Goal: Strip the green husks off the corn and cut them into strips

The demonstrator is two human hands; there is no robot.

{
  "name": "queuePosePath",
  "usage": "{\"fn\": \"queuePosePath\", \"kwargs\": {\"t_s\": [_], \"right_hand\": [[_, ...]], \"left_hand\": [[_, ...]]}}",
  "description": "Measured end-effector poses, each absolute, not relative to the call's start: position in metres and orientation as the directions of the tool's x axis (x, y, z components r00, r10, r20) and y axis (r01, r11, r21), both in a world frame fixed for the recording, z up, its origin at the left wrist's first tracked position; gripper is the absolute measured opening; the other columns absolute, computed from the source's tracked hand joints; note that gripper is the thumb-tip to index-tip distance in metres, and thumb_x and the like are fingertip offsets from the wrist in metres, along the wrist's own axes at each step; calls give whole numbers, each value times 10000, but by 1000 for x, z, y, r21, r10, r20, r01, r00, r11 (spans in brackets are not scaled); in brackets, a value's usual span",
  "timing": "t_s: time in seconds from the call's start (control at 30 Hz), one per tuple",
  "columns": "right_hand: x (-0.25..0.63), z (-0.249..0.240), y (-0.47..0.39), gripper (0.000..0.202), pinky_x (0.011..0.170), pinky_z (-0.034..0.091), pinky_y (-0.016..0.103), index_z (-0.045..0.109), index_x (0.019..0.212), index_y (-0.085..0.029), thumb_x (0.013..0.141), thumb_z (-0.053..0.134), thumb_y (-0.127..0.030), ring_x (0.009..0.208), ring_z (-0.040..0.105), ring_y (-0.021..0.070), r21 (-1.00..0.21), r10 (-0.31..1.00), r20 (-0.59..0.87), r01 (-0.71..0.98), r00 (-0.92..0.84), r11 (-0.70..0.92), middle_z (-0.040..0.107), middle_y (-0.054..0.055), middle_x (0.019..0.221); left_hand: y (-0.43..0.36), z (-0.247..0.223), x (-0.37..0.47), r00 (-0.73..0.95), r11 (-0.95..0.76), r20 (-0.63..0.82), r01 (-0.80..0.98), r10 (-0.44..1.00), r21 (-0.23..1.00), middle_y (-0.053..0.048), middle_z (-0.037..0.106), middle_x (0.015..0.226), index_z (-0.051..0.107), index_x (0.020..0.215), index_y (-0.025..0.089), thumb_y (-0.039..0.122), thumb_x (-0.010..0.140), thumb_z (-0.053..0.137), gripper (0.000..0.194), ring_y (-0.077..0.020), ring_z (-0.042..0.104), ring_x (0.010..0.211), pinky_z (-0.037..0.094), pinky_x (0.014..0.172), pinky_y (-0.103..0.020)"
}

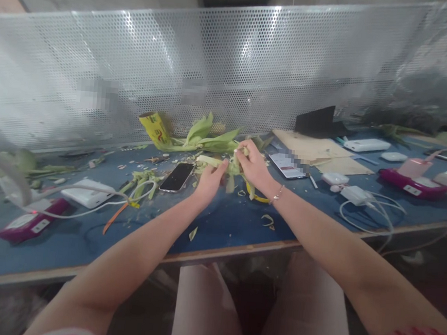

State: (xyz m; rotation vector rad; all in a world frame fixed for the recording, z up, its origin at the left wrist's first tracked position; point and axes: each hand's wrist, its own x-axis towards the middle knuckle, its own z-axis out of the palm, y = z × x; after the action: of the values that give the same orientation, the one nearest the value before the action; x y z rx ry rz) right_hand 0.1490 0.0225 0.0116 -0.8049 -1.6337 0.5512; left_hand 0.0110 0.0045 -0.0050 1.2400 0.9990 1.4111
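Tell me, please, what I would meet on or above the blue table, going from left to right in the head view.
Left purple device, white box, black-screened phone, left hand, right hand, lit-screen phone, white charger, right purple device.

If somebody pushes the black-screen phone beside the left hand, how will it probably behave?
The phone is probably stiff, since its edges look straight. Its smooth dark face may be slippery. Lying flat on the blue table, it would likely slide rather than roll.
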Motion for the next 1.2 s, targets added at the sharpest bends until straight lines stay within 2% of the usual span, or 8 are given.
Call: {"fn": "queuePosePath", "kwargs": {"t_s": [0.1,0.17,0.3,0.47,0.8,1.03,1.2], "right_hand": [[146,11,20,66,549,317,273,414,858,-241,871,435,-302,542,379,119,-738,760,648,214,-38,640,400,-42,651],[144,10,19,71,569,324,273,408,855,-237,871,437,-300,572,391,123,-725,748,664,236,-10,647,403,-38,668],[144,10,17,106,601,344,269,390,850,-235,880,441,-323,614,410,118,-708,727,685,198,-43,678,458,-22,742],[145,11,16,184,545,337,258,356,830,-243,885,459,-386,571,417,108,-741,738,655,56,-163,669,565,-12,778],[146,14,17,201,471,295,242,330,820,-251,884,456,-394,471,340,89,-768,756,629,7,-182,641,573,-40,678],[146,17,16,229,452,283,239,324,822,-251,874,468,-421,441,317,81,-793,776,604,-31,-181,609,563,-52,662],[146,14,17,210,487,313,253,339,828,-250,879,473,-402,476,346,94,-795,789,597,20,-144,606,550,-40,698]], "left_hand": [[8,-6,8,-73,-427,429,40,900,903,44,468,490,538,579,173,416,738,652,312,-72,427,460,360,484,-203],[8,-6,8,-80,-483,487,70,870,873,37,508,534,568,640,176,407,758,629,266,-82,459,500,380,511,-205],[8,-8,12,-81,-433,430,-27,899,901,17,567,600,589,710,174,420,770,599,254,-107,523,536,437,545,-226],[9,-7,14,-63,-379,374,-132,925,916,11,583,609,600,748,174,406,767,605,233,-118,551,543,471,558,-241],[4,-2,17,-104,-355,342,-158,934,921,14,581,572,593,723,175,332,781,602,168,-111,538,489,487,533,-249],[2,-1,19,-112,-350,335,-168,936,921,27,563,574,528,748,189,316,810,565,146,-113,540,484,461,519,-244],[8,-4,14,-152,-439,423,-101,893,893,32,530,611,516,725,182,333,803,573,180,-88,513,510,451,536,-220]]}}
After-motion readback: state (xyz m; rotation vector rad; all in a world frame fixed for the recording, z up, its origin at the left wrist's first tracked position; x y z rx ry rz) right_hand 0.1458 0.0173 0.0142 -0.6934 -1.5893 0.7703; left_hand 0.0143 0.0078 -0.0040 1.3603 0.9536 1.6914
